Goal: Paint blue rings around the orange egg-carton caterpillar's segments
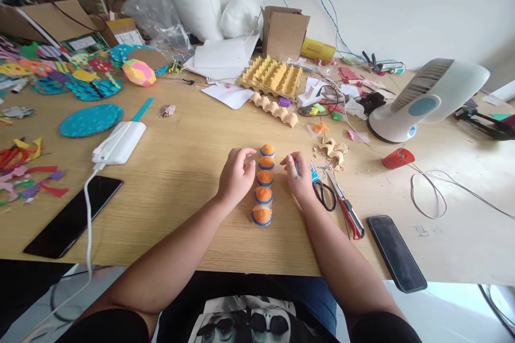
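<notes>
A strip of egg-carton cups (pixel 264 178) stands in a line on the table between my hands, its bumps orange and ringed with blue at the base. My left hand (pixel 236 176) rests beside the far end of the strip, fingers curved and thumb apart from the index finger, with nothing seen in it. On the other side, my right hand (pixel 301 181) pinches a thin blue strip (pixel 297 170). Just right of that hand lie black-handled scissors (pixel 330 201), partly covered by it, and a red utility knife (pixel 352 220).
Carton scraps (pixel 335 150) lie beyond the scissors. A yellow egg tray (pixel 271 77) and a bare carton strip (pixel 274 109) sit farther back. A white fan (pixel 422 96), a red cup-like object (pixel 397 158) and a phone (pixel 396 253) are rightward. A power bank (pixel 119 143) and dark tablet-like device (pixel 74 217) lie left.
</notes>
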`<state>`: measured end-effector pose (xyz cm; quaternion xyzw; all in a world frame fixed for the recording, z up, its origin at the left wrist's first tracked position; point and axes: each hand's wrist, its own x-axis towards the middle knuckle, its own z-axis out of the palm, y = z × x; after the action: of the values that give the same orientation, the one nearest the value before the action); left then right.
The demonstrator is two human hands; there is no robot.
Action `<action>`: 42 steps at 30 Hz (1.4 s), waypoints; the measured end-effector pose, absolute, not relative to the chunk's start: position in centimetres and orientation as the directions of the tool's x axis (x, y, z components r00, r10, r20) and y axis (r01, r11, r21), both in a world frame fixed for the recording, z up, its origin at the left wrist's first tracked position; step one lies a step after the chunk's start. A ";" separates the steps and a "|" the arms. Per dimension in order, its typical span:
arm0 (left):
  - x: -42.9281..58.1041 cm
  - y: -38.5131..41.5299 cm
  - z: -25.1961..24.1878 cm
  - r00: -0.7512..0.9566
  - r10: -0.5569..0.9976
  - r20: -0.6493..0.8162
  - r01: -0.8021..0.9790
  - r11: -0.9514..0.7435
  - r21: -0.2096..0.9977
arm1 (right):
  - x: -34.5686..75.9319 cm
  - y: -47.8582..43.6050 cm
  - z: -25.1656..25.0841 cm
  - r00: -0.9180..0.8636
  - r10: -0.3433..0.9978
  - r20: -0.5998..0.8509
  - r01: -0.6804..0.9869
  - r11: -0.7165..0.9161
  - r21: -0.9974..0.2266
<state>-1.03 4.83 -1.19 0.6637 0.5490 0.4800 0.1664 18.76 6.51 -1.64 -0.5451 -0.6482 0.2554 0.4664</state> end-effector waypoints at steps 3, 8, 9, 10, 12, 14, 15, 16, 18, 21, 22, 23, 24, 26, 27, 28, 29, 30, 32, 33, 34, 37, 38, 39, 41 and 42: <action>-0.8 4.7 -1.1 -0.118 0.849 0.515 0.527 -0.386 0.757 | 18.8 6.4 -1.8 0.077 0.929 0.363 0.401 0.305 -0.864; 0.1 4.5 -1.3 -0.193 0.828 0.526 0.443 -0.405 0.800 | 19.1 6.5 -2.4 0.020 0.911 0.412 0.467 0.356 -0.810; 0.3 4.4 -1.3 -0.203 0.824 0.528 0.439 -0.406 0.802 | 19.2 6.6 -2.5 0.020 0.910 0.414 0.476 0.355 -0.804; 0.6 4.3 -1.2 -0.211 0.823 0.528 0.436 -0.404 0.804 | 19.2 6.7 -2.5 0.025 0.910 0.413 0.482 0.351 -0.803; 1.1 4.2 -1.2 -0.214 0.828 0.519 0.421 -0.402 0.813 | 19.3 6.7 -2.6 0.036 0.916 0.399 0.487 0.332 -0.808; 1.4 4.1 -1.3 -0.216 0.842 0.494 0.387 -0.390 0.835 | 19.3 6.6 -2.7 0.031 0.925 0.378 0.493 0.315 -0.811; 1.5 4.1 -1.4 -0.218 0.853 0.475 0.368 -0.378 0.849 | 19.3 6.6 -2.7 0.020 0.931 0.366 0.498 0.308 -0.810; 1.5 4.2 -1.5 -0.212 0.865 0.455 0.352 -0.367 0.861 | 19.3 6.4 -2.6 0.007 0.935 0.354 0.506 0.302 -0.808; 1.2 4.4 -1.8 -0.176 0.889 0.423 0.338 -0.349 0.874 | 19.2 6.1 -2.5 -0.023 0.941 0.337 0.532 0.297 -0.793; 0.2 4.9 -2.3 -0.165 0.897 0.410 0.329 -0.342 0.880 | 18.9 5.7 -2.0 -0.088 0.941 0.326 0.597 0.311 -0.739; -0.1 5.1 -2.5 -0.174 0.900 0.399 0.319 -0.332 0.888 | 18.8 5.6 -1.8 -0.115 0.941 0.318 0.617 0.318 -0.720; -0.4 5.3 -2.6 -0.195 0.901 0.387 0.304 -0.319 0.898 | 18.7 5.5 -1.6 -0.145 0.940 0.309 0.637 0.327 -0.698; -0.7 5.4 -2.8 -0.214 0.904 0.371 0.289 -0.304 0.908 | 18.6 5.4 -1.4 -0.161 0.939 0.304 0.658 0.332 -0.676; -1.2 5.6 -3.2 -0.244 0.909 0.337 0.268 -0.270 0.925 | 18.4 5.2 -0.9 -0.202 0.933 0.299 0.693 0.352 -0.630; -1.3 5.6 -3.4 -0.263 0.905 0.333 0.264 -0.264 0.928 | 18.3 5.1 -0.7 -0.213 0.930 0.300 0.702 0.359 -0.614; -1.4 5.5 -3.6 -0.273 0.903 0.332 0.260 -0.263 0.929 | 18.3 5.0 -0.5 -0.222 0.926 0.306 0.710 0.369 -0.600; -1.5 5.5 -3.8 -0.263 0.906 0.333 0.252 -0.268 0.930 | 18.4 4.9 -0.3 -0.236 0.921 0.311 0.713 0.381 -0.588; -1.5 5.4 -4.0 -0.244 0.909 0.338 0.245 -0.279 0.928 | 18.5 4.8 -0.1 -0.244 0.915 0.321 0.716 0.393 -0.577; -1.5 5.2 -4.2 -0.201 0.909 0.365 0.266 -0.308 0.914 | 18.8 4.6 0.4 -0.236 0.903 0.360 0.718 0.411 -0.562; -1.4 5.1 -4.3 -0.179 0.907 0.382 0.280 -0.326 0.903 | 19.1 4.6 0.6 -0.213 0.900 0.380 0.723 0.407 -0.559; -1.4 5.1 -4.3 -0.160 0.903 0.399 0.295 -0.343 0.892 | 19.3 4.5 0.8 -0.172 0.902 0.395 0.733 0.385 -0.561; -1.3 5.1 -4.1 -0.130 0.887 0.442 0.327 -0.382 0.864 | 20.0 4.5 1.8 0.040 0.902 0.429 0.730 0.267 -0.630; -1.3 5.2 -4.1 -0.126 0.885 0.448 0.332 -0.387 0.860 | 20.2 4.5 2.2 0.102 0.897 0.431 0.710 0.238 -0.663; -1.3 5.3 -4.0 -0.123 0.886 0.448 0.333 -0.388 0.859 | 20.4 4.5 2.7 0.146 0.892 0.428 0.694 0.216 -0.687; -1.3 5.4 -3.9 -0.124 0.888 0.442 0.327 -0.384 0.864 | 20.8 4.3 3.7 0.127 0.901 0.415 0.712 0.208 -0.670; -1.3 5.4 -3.8 -0.127 0.889 0.439 0.322 -0.382 0.866 | 21.2 4.2 4.1 0.071 0.911 0.407 0.736 0.227 -0.638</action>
<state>-1.26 5.37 -3.81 0.6110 0.4959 0.5635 0.2515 21.15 4.20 4.12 -0.6119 -0.6726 0.1089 0.4016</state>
